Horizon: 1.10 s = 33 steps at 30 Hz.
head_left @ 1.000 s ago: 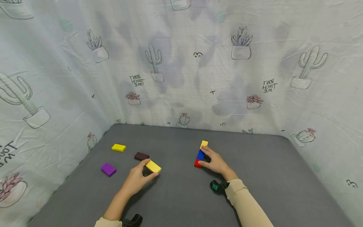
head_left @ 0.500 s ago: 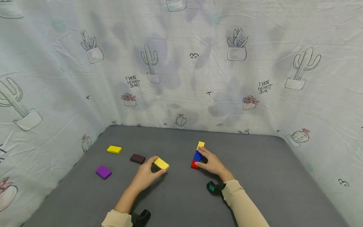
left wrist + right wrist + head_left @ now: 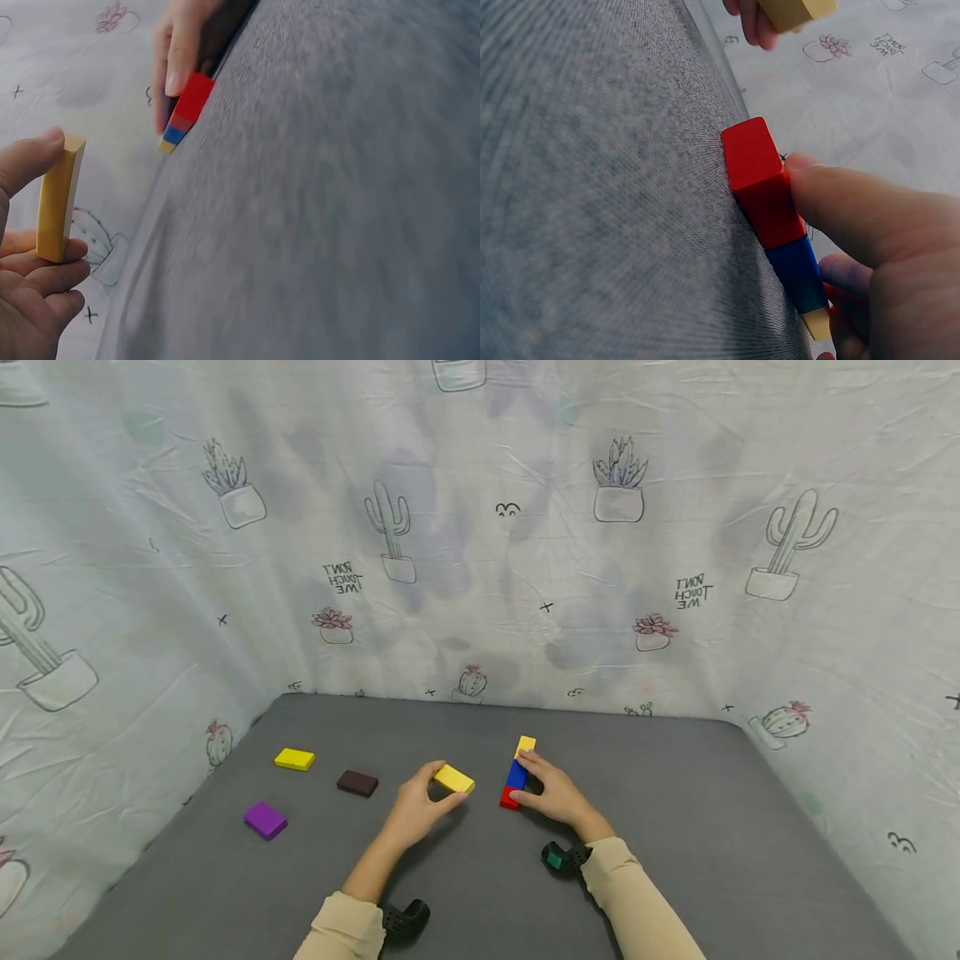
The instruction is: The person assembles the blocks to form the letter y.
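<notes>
My left hand pinches a pale yellow block between thumb and fingers, held above the table. In the left wrist view this yellow block stands edge-on between thumb and fingertips. To its right, three blocks lie end to end: a red block nearest, a blue block in the middle and another yellow block farthest. Over this row my right hand rests, thumb on the red block and fingers by the yellow one. The right wrist view shows the thumb touching the red block.
On the left of the grey table lie a bright yellow block, a dark brown block and a purple block, spaced apart. A pale curtain with printed cactus pots surrounds the table's back and sides.
My left hand has carried the yellow block rightward, past the brown block and closer to the row. The right hand keeps its place on the row. The head view has shifted slightly.
</notes>
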Motion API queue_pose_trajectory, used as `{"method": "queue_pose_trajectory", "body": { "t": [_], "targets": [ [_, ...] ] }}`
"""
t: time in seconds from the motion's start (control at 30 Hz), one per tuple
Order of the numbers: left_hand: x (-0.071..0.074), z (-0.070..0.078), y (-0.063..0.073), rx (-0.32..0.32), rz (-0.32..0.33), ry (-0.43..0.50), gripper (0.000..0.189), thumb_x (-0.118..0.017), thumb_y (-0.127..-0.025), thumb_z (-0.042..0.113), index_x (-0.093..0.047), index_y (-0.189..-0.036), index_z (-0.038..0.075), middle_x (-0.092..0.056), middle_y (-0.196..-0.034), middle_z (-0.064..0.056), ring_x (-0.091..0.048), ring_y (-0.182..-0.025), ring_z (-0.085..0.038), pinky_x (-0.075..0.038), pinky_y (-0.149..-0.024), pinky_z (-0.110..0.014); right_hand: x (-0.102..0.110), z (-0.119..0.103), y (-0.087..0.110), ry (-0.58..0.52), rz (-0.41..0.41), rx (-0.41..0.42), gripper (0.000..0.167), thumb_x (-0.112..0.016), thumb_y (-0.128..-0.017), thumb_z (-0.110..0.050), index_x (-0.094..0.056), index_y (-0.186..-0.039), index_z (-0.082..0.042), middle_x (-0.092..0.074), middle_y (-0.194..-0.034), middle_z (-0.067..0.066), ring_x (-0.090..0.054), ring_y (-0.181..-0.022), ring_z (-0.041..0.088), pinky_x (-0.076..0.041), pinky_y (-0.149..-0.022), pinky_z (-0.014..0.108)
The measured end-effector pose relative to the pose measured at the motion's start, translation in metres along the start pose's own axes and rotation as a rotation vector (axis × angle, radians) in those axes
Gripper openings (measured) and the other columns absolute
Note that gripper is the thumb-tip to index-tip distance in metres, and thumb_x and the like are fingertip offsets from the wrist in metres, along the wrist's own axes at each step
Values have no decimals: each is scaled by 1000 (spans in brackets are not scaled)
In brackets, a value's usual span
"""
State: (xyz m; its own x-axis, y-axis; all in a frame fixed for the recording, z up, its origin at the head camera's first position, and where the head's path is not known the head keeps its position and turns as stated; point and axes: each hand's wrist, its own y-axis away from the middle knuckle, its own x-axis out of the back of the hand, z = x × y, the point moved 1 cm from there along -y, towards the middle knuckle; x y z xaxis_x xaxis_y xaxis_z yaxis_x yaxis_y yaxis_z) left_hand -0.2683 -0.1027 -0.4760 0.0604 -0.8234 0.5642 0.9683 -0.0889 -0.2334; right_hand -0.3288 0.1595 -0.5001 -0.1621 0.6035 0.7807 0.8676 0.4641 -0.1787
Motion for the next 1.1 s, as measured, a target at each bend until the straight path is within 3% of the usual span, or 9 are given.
{"method": "queue_pose_trajectory", "body": {
  "t": [0.2,0.37,0.6,0.87,1.1],
  "targets": [
    [-10,4,-8,27,-14,28,74,-72,-83,41,-43,-138,2,-51,-135,-21,-51,-121,-36,-46,-96,-52,0,-1,0,0,5,0,71,-66,-87,-42,-41,-144,-7,-32,-153,10,-25,-143,31,-30,-111,53],
    [-18,5,-12,52,10,44,72,-73,-82,39,-45,-137,1,-51,-135,-22,-51,-123,-37,-45,-97,-53,-1,-2,0,-3,7,-9,71,-66,-87,-43,-42,-144,-7,-33,-153,10,-25,-143,32,-30,-111,53],
    [-31,6,-19,43,5,30,74,-72,-83,42,-45,-135,-3,-53,-132,-23,-54,-118,-37,-47,-95,-52,0,-3,0,-13,11,-12,71,-66,-87,-43,-41,-144,-8,-32,-153,9,-25,-143,32,-30,-111,54],
    [-42,7,-24,113,0,72,75,-71,-82,43,-44,-137,-1,-52,-134,-22,-51,-121,-36,-46,-96,-51,-1,-2,0,3,5,-21,72,-65,-87,-44,-40,-145,-9,-31,-154,8,-24,-143,32,-30,-111,54],
    [-48,9,-25,99,22,58,73,-72,-83,40,-45,-135,-5,-53,-131,-24,-52,-119,-37,-45,-96,-52,-1,-3,-1,8,4,-14,73,-65,-87,-43,-39,-145,-6,-31,-154,9,-24,-143,32,-30,-111,54]
  ]
}}
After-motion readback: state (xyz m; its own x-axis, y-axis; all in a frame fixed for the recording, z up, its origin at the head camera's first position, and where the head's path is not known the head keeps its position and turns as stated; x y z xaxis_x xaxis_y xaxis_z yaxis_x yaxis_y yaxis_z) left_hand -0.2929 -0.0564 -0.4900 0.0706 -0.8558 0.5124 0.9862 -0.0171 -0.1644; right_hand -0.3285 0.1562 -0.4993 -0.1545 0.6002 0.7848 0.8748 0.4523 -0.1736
